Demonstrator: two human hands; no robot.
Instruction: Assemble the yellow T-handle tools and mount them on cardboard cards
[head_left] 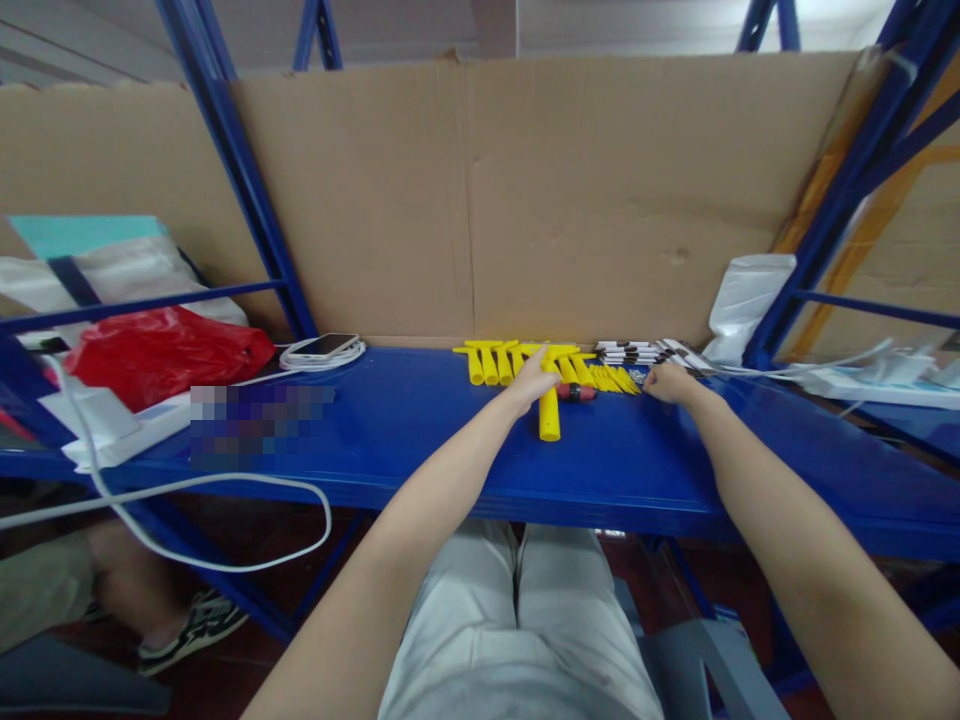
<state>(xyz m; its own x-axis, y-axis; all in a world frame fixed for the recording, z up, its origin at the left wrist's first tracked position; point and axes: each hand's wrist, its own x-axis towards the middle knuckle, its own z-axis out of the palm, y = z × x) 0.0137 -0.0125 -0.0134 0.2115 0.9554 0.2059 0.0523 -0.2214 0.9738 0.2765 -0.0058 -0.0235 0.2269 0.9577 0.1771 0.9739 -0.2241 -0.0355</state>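
Half-hidden right fingers (654, 383); pixelated patch (251, 422)

The left hand (534, 382) was closed in a grip, one finger extended forward, its bare forearm (420, 520) slanting back leftward. Well apart to its right, the right hand (671, 383) had curled fingers, the bare forearm (795, 520) angling back rightward behind it.
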